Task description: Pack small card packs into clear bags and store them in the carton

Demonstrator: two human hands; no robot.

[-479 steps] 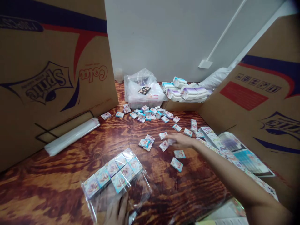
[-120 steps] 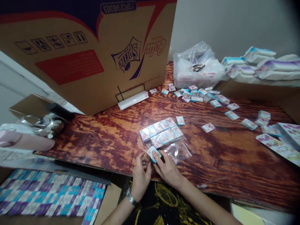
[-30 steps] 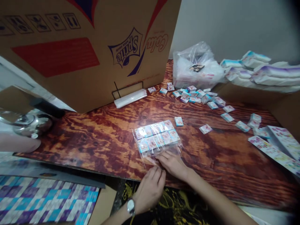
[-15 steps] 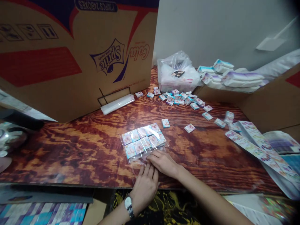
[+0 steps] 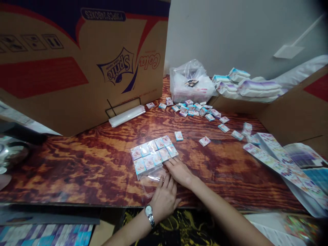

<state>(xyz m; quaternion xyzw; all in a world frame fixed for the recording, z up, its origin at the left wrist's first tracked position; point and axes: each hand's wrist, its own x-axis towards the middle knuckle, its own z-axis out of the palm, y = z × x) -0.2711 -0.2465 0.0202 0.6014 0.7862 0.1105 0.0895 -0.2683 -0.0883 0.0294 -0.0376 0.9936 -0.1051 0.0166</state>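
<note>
A clear plastic bag (image 5: 151,171) lies on the wooden table (image 5: 84,164), filled with two rows of small blue-and-white packets (image 5: 153,154). My left hand (image 5: 165,196), with a wristwatch, lies flat with fingers stretched out on the bag's empty open end. My right hand (image 5: 179,172) rests just right of it, fingers extended, pressing the bag's edge beside the packets. Two loose packets (image 5: 179,136) lie just beyond the bag.
A large cardboard box (image 5: 77,65) stands at the back left with a roll of clear bags (image 5: 126,115) at its foot. Several loose packets (image 5: 194,110) lie before a plastic bag (image 5: 191,83). Printed sheets (image 5: 282,160) and another box (image 5: 294,112) sit right.
Both hands have slid forward over the bag's open end toward the packets. The view shifted slightly.
</note>
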